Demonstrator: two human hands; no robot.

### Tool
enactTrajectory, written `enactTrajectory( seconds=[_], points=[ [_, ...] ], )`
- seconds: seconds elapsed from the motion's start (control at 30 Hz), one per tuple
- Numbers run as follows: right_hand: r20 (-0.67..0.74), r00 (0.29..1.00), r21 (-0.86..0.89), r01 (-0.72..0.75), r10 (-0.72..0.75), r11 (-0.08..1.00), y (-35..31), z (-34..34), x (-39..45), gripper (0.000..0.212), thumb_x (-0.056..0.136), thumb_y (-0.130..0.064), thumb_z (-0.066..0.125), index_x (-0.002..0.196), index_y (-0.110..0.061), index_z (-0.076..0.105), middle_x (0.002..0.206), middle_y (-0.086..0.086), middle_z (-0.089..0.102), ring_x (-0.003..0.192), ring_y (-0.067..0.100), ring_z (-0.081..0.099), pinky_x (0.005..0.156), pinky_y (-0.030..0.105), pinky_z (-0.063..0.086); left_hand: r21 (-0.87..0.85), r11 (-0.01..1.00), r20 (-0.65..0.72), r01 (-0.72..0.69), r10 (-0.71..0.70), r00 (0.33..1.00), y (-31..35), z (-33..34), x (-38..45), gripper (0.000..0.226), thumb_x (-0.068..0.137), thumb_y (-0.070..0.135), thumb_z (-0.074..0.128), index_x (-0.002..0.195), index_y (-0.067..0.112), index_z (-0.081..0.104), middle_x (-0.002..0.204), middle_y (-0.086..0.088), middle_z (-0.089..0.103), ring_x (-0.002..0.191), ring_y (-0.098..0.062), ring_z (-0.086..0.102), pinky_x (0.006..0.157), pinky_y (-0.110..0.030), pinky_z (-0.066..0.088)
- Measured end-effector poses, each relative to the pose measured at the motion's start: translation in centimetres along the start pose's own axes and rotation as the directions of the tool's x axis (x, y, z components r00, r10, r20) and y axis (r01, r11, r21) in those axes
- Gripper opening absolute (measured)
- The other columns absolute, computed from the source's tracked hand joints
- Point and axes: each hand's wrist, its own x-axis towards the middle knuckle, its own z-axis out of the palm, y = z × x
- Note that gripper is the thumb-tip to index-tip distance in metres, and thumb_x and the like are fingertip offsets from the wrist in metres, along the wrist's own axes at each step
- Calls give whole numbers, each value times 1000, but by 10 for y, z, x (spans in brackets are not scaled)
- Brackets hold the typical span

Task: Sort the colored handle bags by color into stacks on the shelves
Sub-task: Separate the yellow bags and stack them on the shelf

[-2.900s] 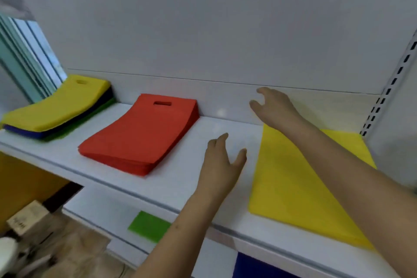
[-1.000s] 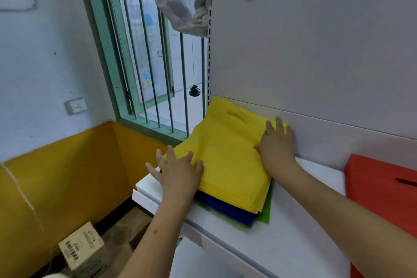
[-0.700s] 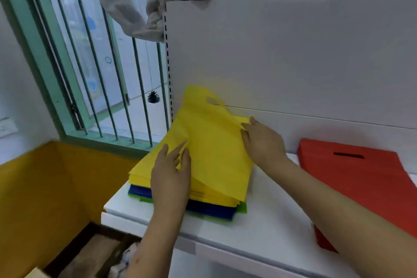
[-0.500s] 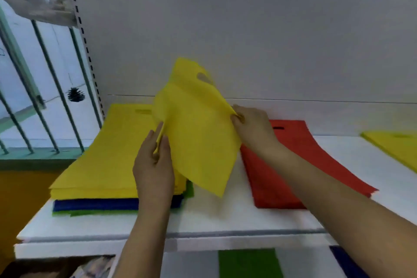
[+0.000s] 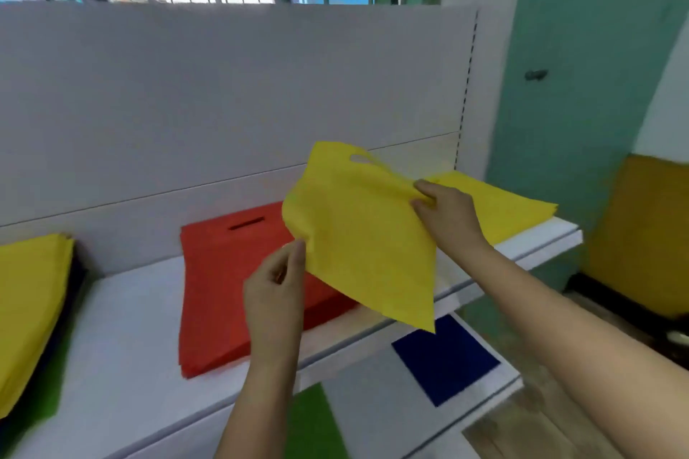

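A single yellow handle bag (image 5: 358, 235) hangs in the air above the white top shelf (image 5: 126, 332). My left hand (image 5: 276, 291) pinches its lower left edge and my right hand (image 5: 443, 209) pinches its right edge. Below it lies a red stack (image 5: 223, 279) in the middle of the shelf. A mixed pile topped with yellow bags (image 5: 26, 294) sits at the far left, with green showing under it. A flat yellow stack (image 5: 499, 209) lies at the right end of the shelf, just beyond my right hand.
On the lower shelf lie a blue bag (image 5: 443, 358) and a green bag (image 5: 309, 421). A white back panel (image 5: 223, 93) rises behind the shelf, with window bars above. A green wall (image 5: 581, 86) stands to the right of the shelf end.
I lifted one yellow bag off the left pile and carried it rightward past the red stack, toward the yellow stack at the right end. My view turned right with it.
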Motion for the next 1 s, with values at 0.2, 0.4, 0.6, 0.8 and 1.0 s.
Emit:
enactTrajectory(
  seconds=[0.2, 0.4, 0.6, 0.8, 1.0],
  points=[
    [-105, 991, 73, -76, 84, 994, 113, -66, 38, 35, 101, -21, 49, 68, -17, 56, 60, -11, 46, 54, 3, 39, 61, 26, 27, 46, 996, 61, 79, -82, 995, -21, 138, 2, 20, 90, 13, 66, 95, 30, 75, 96, 14, 73, 91, 3, 65, 85, -26, 53],
    [-63, 970, 131, -226, 235, 965, 196, -86, 87, 37, 96, -5, 50, 130, -14, 62, 132, 0, 61, 108, 17, 60, 76, 9, 40, 121, 989, 46, 85, -91, 995, -35, 221, 13, 45, 80, 0, 60, 107, 35, 69, 110, 13, 61, 89, -9, 60, 69, -17, 45],
    [47, 972, -13, -228, 228, 974, 245, -68, 161, 52, 91, -3, 55, 140, -20, 50, 150, 2, 41, 132, 22, 44, 105, 24, 31, 149, 932, 209, 331, -356, 911, -47, 258, 55, 30, 89, 14, 58, 117, 26, 63, 109, 3, 63, 97, -17, 61, 83, -37, 53],
    [290, 920, -74, -252, 263, 965, 274, -42, 240, 49, 88, 2, 55, 134, -17, 56, 139, 3, 54, 127, 22, 51, 103, 29, 38, 618, 763, 374, 190, -498, 782, -58, 279, 107, 29, 95, 39, 55, 113, 19, 66, 96, 3, 60, 68, -3, 52, 58, -20, 40],
    [370, 903, -154, -173, 220, 973, 298, -6, 283, 48, 86, 1, 60, 132, -14, 58, 139, 7, 54, 123, 24, 54, 104, 32, 40, 580, 768, 359, 273, -541, 760, -68, 309, 124, 49, 96, 42, 54, 140, 23, 47, 141, -4, 49, 113, -16, 54, 91, -28, 43]
  ],
)
